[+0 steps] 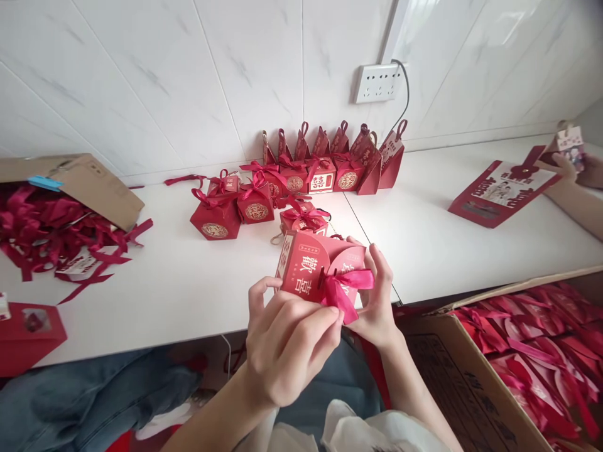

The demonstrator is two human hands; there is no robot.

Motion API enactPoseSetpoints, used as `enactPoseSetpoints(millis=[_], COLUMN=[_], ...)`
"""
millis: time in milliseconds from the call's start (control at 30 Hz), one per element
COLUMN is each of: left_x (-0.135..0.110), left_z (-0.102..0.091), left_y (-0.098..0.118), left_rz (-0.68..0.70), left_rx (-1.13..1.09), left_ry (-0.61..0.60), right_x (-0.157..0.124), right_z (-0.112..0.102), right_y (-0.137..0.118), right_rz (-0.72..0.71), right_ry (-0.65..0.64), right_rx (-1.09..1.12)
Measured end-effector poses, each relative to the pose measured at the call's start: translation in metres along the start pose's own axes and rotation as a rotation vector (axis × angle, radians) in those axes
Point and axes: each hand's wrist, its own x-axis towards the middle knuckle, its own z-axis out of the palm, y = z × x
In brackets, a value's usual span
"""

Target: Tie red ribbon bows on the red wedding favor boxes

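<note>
I hold a small red gift box (308, 269) with white characters just above the white table's (179, 282) front edge. A pink-red ribbon bow (346, 290) sits on its front. My left hand (287, 342) pinches the ribbon's lower end, fingers closed. From the right side my right hand (377, 295) cups the box, thumb and fingers pressed against it. Several finished red boxes with bows (257, 204) stand behind on the table.
A row of folded red boxes (339, 157) leans against the tiled wall. A cardboard box of loose ribbons (56, 213) lies at left. A carton of flat boxes (527, 358) is at lower right. Another person's hand (572, 160) holds a box at far right, near a flat red sheet (499, 191).
</note>
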Motion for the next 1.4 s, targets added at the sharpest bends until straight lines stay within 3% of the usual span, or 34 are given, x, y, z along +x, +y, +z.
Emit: enactPoseSetpoints(millis=[233, 567, 633, 733, 833, 1000, 1133, 1300, 1400], left_x=[0.002, 0.003, 0.002, 0.004, 0.005, -0.011, -0.028, -0.035, -0.042], left_z=[0.006, 0.006, 0.005, 0.005, 0.007, 0.027, 0.058, 0.096, 0.117], left_y=[0.004, 0.002, -0.003, -0.016, -0.038, -0.079, -0.092, -0.072, -0.062], left_rz=[0.013, -0.023, -0.13, -0.449, -0.731, -1.067, -1.074, -0.877, -0.781], left_rx=[-0.019, -0.074, -0.157, -0.269, -0.382, -0.561, -0.556, -0.599, -0.594], left_ry=[-0.007, -0.017, 0.002, 0.001, -0.084, -0.169, -0.273, -0.445, -0.487], right_x=[0.0, -0.003, -0.002, 0.002, 0.007, 0.006, -0.004, -0.019, -0.027], right_z=[-0.008, -0.012, -0.015, -0.02, -0.026, -0.036, -0.051, -0.081, -0.098], right_y=[-0.002, -0.004, -0.004, -0.005, -0.007, -0.001, 0.006, 0.008, 0.002], right_rz=[-0.027, 0.05, 0.049, 0.041, 0.064, 0.136, 0.27, 0.402, 0.513], right_ry=[0.015, -0.003, -0.018, -0.075, -0.168, -0.217, -0.057, 0.307, 0.388], right_rx=[-0.008, -0.062, -0.067, -0.085, -0.125, -0.226, -0.193, 0.15, 0.367])
